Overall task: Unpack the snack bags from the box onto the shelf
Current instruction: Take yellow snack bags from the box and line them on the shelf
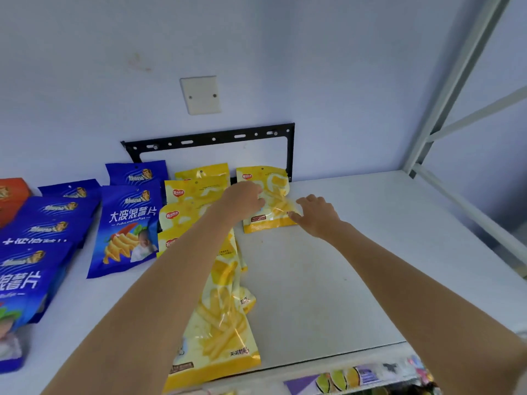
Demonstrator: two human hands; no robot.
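A yellow snack bag (273, 192) lies at the back of the white shelf (356, 252), against the wall. My left hand (242, 201) rests on its left half with fingers curled over the bag's surface. My right hand (313, 213) touches the bag's lower right corner with fingers spread flat. To the left, a row of several more yellow snack bags (219, 317) runs from the wall to the shelf's front edge, partly under my left forearm. The box is out of view.
Blue chip bags (128, 223) lie in rows on the left of the shelf, with an orange pack (11, 195) at the far left. A black bracket (211, 138) and a white plate (201, 94) are on the wall. A shelf upright (445, 89) stands at right.
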